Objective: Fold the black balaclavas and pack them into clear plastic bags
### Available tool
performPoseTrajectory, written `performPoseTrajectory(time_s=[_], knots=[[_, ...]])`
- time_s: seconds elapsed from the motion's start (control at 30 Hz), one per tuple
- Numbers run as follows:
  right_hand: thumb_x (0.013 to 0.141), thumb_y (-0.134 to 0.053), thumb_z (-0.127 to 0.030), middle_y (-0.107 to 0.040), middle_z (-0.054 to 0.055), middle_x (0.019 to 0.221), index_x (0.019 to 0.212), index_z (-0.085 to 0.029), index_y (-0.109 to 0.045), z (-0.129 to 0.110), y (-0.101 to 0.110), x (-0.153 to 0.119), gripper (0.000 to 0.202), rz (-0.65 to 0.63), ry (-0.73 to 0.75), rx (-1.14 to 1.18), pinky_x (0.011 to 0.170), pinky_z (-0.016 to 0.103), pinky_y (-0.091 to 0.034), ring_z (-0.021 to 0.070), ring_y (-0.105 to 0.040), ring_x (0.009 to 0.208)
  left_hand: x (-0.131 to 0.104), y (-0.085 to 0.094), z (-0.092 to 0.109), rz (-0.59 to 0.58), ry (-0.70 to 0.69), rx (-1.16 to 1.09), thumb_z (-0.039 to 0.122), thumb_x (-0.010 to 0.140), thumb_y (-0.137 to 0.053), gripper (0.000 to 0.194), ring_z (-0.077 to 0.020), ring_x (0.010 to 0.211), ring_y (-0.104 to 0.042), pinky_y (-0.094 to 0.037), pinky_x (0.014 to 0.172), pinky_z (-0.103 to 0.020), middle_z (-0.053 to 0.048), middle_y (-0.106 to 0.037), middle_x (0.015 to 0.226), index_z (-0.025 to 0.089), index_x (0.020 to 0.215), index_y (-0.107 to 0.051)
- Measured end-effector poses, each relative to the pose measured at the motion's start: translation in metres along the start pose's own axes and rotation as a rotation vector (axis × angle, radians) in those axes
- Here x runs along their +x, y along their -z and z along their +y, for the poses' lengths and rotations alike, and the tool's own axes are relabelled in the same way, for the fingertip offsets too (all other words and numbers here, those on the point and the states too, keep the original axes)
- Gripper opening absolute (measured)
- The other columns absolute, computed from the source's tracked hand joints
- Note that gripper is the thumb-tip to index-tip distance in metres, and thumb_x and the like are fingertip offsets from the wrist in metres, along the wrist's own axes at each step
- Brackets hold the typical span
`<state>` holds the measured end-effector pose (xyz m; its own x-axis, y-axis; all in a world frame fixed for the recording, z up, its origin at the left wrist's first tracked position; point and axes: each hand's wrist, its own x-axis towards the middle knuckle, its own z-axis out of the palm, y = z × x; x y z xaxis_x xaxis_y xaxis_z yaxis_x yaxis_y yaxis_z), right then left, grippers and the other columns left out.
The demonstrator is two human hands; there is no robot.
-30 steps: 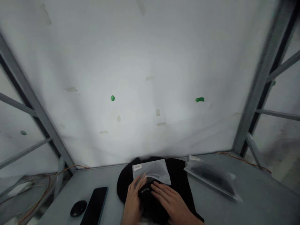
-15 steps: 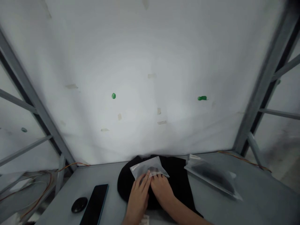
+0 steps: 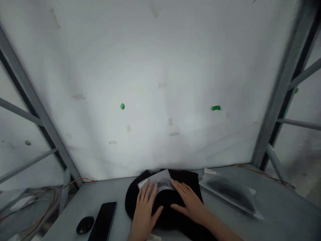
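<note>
A frosted plastic bag (image 3: 162, 175) with a white label strip lies on a black cloth item (image 3: 164, 209), perhaps a folded garment, near the back of the table. My left hand (image 3: 146, 209) rests flat with fingers spread, its fingertips on the bag's left side. On the other side, my right hand (image 3: 188, 202) also lies open, fingertips at the bag's right edge and palm over the black cloth. The bag's near edge bows in an arc between the hands. Part of the cloth is hidden under the hands and bag.
To the right lies another frosted bag (image 3: 229, 194) with something dark inside. On the left are a black phone (image 3: 103, 221) and a round black object (image 3: 85, 225), perhaps a mouse. A white sheet wall (image 3: 160, 67) between metal posts closes off the table's back.
My hands were close together at the bag's near edge. They have moved apart and opened flat, and the bag's near edge now shows as an arc between them.
</note>
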<state>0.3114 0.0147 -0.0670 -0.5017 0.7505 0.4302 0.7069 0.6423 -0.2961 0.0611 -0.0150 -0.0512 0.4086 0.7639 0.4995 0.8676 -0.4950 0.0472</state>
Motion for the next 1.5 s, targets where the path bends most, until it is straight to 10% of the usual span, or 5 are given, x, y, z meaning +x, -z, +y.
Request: performPoseTrajectory(time_s=[0.37,0.73,1.13,1.3,1.5], knots=[[0.09,-0.063,-0.039,-0.068,0.008,0.108,0.105,-0.022,-0.064,0.01,-0.01,0.047,0.022,0.146,-0.094,-0.128,0.088,0.044,-0.049,0.0276,-0.064,0.1,0.035,-0.025,-0.01,0.148,0.107,0.209,0.026,0.094,-0.051,0.062,-0.0283,0.143,-0.036,-0.038,0.111,-0.051,-0.008,-0.041,0.155,0.028,0.152,-0.029],[0.093,-0.05,-0.032,-0.044,0.012,0.152,0.146,-0.02,-0.042,0.013,-0.035,0.09,0.055,0.259,-0.086,-0.233,0.11,0.048,-0.034,0.0282,-0.039,0.14,0.053,-0.027,-0.011,0.227,0.268,0.361,0.014,0.09,-0.049,0.058,-0.0345,0.14,-0.039,-0.035,0.111,-0.062,-0.008,-0.046,0.152,0.027,0.146,-0.043],[0.078,-0.054,-0.005,-0.07,0.005,0.112,0.1,-0.026,-0.065,0.01,-0.014,0.036,0.032,0.262,-0.011,-0.101,0.089,0.039,-0.05,0.0255,-0.064,0.104,0.018,-0.006,-0.034,0.132,-0.114,0.303,-0.011,0.071,-0.04,0.091,-0.0252,0.141,-0.04,-0.046,0.108,-0.05,0.001,-0.042,0.154,0.037,0.148,-0.036],[0.087,-0.056,-0.026,-0.054,0.01,0.142,0.131,-0.025,-0.055,0.002,-0.007,0.023,0.044,0.121,0.015,0.001,0.101,0.046,-0.045,0.0286,-0.052,0.127,0.026,-0.008,-0.009,0.005,-0.201,0.157,0.017,0.089,-0.051,0.071,-0.0272,0.14,-0.041,-0.045,0.108,-0.05,-0.004,-0.039,0.156,0.033,0.153,-0.024],[0.08,-0.047,-0.003,-0.065,0.006,0.131,0.134,-0.025,-0.056,0.013,-0.024,0.038,0.059,0.115,0.005,-0.2,0.095,0.042,-0.049,0.0266,-0.061,0.118,0.042,-0.018,-0.001,-0.013,-0.109,0.246,-0.008,0.078,-0.04,0.089,-0.0254,0.143,-0.036,-0.042,0.111,-0.051,-0.001,-0.038,0.156,0.038,0.152,-0.023]])
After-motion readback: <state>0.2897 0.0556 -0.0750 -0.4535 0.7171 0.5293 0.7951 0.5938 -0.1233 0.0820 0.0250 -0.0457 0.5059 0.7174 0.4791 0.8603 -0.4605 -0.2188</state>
